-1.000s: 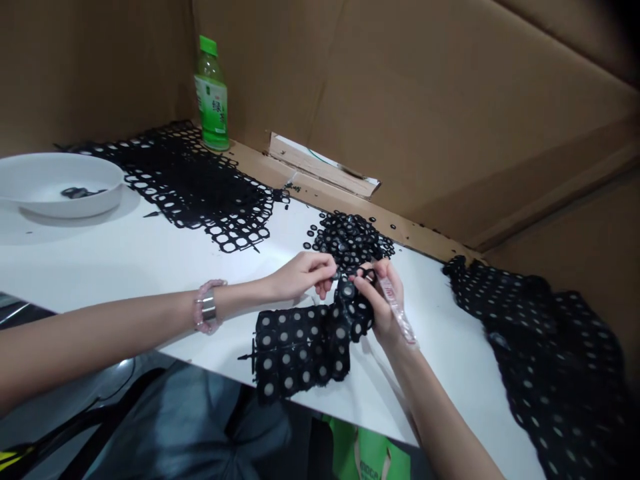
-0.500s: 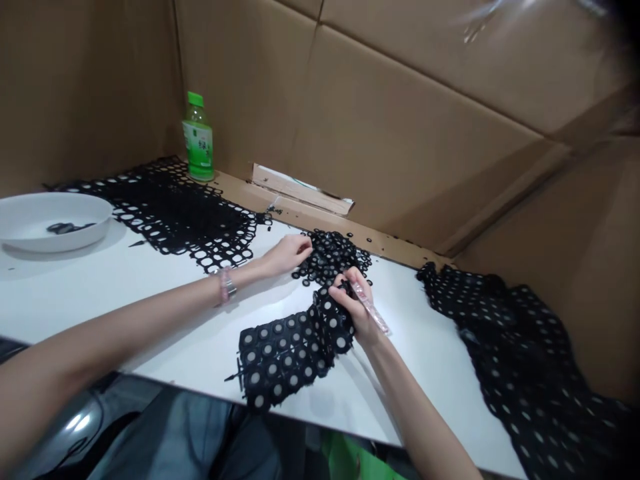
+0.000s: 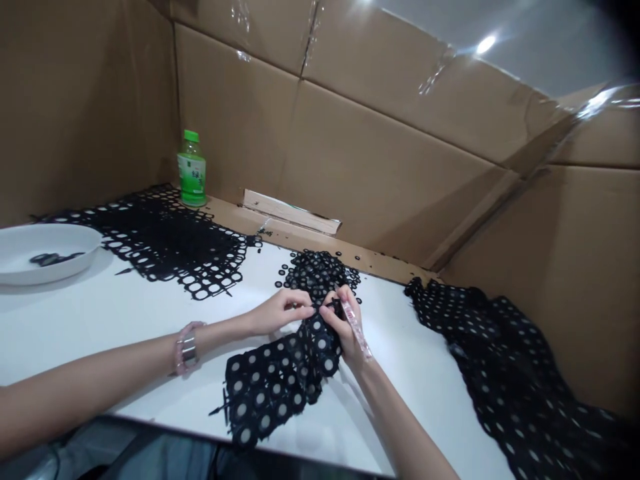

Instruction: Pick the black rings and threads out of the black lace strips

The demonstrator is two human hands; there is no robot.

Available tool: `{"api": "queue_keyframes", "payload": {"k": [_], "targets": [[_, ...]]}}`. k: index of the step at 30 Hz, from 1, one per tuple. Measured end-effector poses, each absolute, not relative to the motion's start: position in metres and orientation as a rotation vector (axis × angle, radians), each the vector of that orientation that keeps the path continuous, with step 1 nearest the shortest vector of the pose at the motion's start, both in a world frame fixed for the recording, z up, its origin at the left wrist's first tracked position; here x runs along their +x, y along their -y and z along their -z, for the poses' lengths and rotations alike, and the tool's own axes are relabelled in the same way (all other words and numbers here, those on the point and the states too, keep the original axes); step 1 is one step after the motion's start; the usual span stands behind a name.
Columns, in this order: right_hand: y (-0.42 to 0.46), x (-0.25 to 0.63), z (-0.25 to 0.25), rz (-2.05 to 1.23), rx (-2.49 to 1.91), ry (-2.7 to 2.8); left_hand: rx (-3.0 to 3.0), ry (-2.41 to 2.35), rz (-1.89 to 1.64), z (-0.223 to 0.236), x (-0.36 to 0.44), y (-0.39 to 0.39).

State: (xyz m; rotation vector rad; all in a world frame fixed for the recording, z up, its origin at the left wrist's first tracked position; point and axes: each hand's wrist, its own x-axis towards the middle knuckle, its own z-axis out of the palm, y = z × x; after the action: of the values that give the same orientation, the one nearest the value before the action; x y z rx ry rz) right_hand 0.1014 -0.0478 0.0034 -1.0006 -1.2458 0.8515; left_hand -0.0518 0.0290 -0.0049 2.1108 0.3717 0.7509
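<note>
A black rubber sheet (image 3: 267, 387) with rows of pale round spots lies in front of me, its upper end bunched up and raised. My right hand (image 3: 347, 320) is closed around that raised end. A thin, clear pinkish strip (image 3: 357, 328) also sits in the right hand, along the palm side; its kind is unclear. My left hand (image 3: 280, 311) pinches at the sheet's upper edge with thumb and forefinger, close to the right fingertips. Just beyond both hands is a heap of small black rings (image 3: 316, 272).
At left stands a white bowl (image 3: 65, 267) with a few black pieces inside. Black mesh sheets (image 3: 170, 233) with open holes lie behind it, beside a green-capped bottle (image 3: 192, 170). More spotted black sheet (image 3: 505, 360) covers the right side. Cardboard walls (image 3: 400, 167) enclose the white table (image 3: 165, 307).
My left hand has moved from the ring heap to the edge of the sheet, meeting the right hand. The right hand keeps its hold. The camera view has tilted upward.
</note>
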Motion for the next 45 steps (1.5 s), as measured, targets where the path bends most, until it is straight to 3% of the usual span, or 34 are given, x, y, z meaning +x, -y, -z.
{"api": "queue_keyframes", "payload": {"k": [7, 11, 19, 26, 32, 38, 45], "targets": [[0.050, 0.101, -0.008, -0.972, -1.084, 1.344, 2.033, -0.412, -0.889, 0.005, -0.059, -0.016], [0.050, 0.100, -0.006, -0.868, -1.101, 1.337, 1.963, -0.637, -1.106, 0.009, -0.058, -0.012], [0.048, 0.092, 0.001, -0.827, -1.106, 1.438, 1.951, -0.596, -0.842, 0.015, -0.055, -0.012], [0.050, 0.097, -0.001, -0.872, -1.100, 1.290, 2.036, -0.471, -0.821, 0.007, -0.061, -0.019], [0.051, 0.103, -0.012, -1.042, -0.884, 1.073, 1.650, -0.707, -1.165, 0.005, -0.074, -0.070], [0.052, 0.100, -0.011, -1.147, -0.886, 1.104, 2.221, -0.855, -1.119, 0.017, -0.046, -0.110], [0.050, 0.099, -0.008, -1.156, -0.859, 1.074, 2.287, -0.810, -1.124, 0.016, -0.018, -0.105]]}}
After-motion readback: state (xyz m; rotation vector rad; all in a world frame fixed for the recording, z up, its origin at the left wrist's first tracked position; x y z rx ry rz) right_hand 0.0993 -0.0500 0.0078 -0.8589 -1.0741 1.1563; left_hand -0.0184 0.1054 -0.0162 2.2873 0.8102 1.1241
